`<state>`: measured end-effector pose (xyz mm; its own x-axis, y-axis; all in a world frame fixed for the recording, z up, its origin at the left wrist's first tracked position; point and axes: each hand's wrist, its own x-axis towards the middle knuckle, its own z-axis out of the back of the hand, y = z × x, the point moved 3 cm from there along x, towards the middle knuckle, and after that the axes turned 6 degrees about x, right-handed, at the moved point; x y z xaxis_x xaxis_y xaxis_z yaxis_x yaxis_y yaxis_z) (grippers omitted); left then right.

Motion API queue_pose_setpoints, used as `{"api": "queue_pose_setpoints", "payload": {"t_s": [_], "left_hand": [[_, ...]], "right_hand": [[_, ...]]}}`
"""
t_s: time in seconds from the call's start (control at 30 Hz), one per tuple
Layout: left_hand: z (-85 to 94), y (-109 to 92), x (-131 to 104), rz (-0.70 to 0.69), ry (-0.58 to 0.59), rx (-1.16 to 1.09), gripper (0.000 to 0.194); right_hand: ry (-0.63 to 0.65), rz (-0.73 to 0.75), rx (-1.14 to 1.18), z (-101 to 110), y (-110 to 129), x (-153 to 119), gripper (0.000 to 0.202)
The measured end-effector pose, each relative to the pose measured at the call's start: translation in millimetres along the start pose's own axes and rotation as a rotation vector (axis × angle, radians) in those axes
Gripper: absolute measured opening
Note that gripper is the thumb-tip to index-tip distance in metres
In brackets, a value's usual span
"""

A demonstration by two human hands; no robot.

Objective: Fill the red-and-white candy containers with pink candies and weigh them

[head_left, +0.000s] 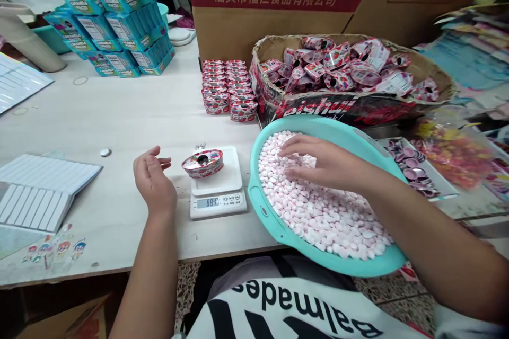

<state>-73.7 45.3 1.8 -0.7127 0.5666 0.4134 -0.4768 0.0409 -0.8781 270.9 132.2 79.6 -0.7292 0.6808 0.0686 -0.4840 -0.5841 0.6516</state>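
Some candies (318,217) half-hidden behind right hand (325,163)

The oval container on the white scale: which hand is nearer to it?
Left. The left hand is just left of the oval container, without touching it; the right hand is farther right, at the candies in the turquoise basin.

"88.4" on scale (218,185), "balmades" on shirt (274,310)

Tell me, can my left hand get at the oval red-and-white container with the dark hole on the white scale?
Probably yes: your left hand is just beside the oval red-and-white container, which overhangs the flat white scale, and nothing visible stands between them.
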Motion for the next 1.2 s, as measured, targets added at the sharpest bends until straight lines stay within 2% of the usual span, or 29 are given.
{"api": "queue_pose_setpoints", "payload": {"t_s": [0.1, 0.13, 0.2, 0.27, 0.33, 0.4, 0.47, 0.57, 0.67, 0.77, 0.87, 0.97, 1.1, 1.17, 1.2], "left_hand": [[0.0, 3.1, 0.0, -0.056, 0.017, 0.039, 0.038], [1.0, 2.7, -0.3, -0.109, 0.027, 0.044, 0.038], [2.7, -3.3, -2.7, -0.297, 0.097, 0.043, 0.039], [1.4, -14.1, -8.4, -0.530, 0.260, 0.104, 0.054], [-3.2, -23.8, -13.6, -0.678, 0.458, 0.233, 0.062], [-9.6, -30.1, -10.7, -0.700, 0.593, 0.351, 0.061], [-19.6, -36.0, 4.0, -0.690, 0.640, 0.394, 0.069], [-50.3, -45.1, 44.6, -0.685, 0.648, 0.457, 0.080], [-101.5, -51.9, 86.3, -0.775, 0.705, 0.527, 0.061], [-152.3, -50.6, 112.7, -0.908, 0.765, 0.533, 0.044], [-181.8, -41.4, 124.5, -1.001, 0.767, 0.537, 0.039], [-190.4, -31.1, 128.6, -1.073, 0.711, 0.535, 0.035], [-189.0, -25.8, 127.8, -1.210, 0.583, 0.545, 0.032], [-178.5, -27.5, 124.5, -1.272, 0.481, 0.567, 0.034], [-168.1, -28.8, 122.5, -1.261, 0.431, 0.564, 0.037]], "right_hand": [[0.056, 0.044, 0.002, -5.8, 5.1, 2.3, 0.025], [0.053, 0.050, 0.007, -6.2, 5.9, 3.1, 0.023], [0.047, 0.058, 0.032, -6.2, 6.2, 4.1, 0.017], [0.060, 0.061, 0.063, -6.4, 5.5, 4.4, 0.014], [0.069, 0.058, 0.086, -6.3, 5.0, 4.6, 0.013], [0.070, 0.042, 0.096, -5.6, 5.1, 5.0, 0.011], [0.070, 0.018, 0.095, -4.1, 6.2, 5.7, 0.010], [0.082, -0.007, 0.067, -1.6, 9.0, 5.7, 0.012], [0.083, -0.020, 0.039, 0.2, 10.1, 3.7, 0.013], [0.075, -0.037, 0.040, 2.2, 7.8, 2.0, 0.013], [0.057, -0.061, 0.054, 5.8, 3.5, 1.7, 0.014], [0.037, -0.077, 0.040, 8.5, 1.4, 0.5, 0.013], [-0.022, -0.033, 0.049, 13.7, 4.0, -4.3, 0.015], [-0.130, 0.041, 0.090, 28.1, 3.7, -5.2, 0.016], [-0.212, 0.076, 0.087, 41.0, 1.2, -4.7, 0.015]]}}
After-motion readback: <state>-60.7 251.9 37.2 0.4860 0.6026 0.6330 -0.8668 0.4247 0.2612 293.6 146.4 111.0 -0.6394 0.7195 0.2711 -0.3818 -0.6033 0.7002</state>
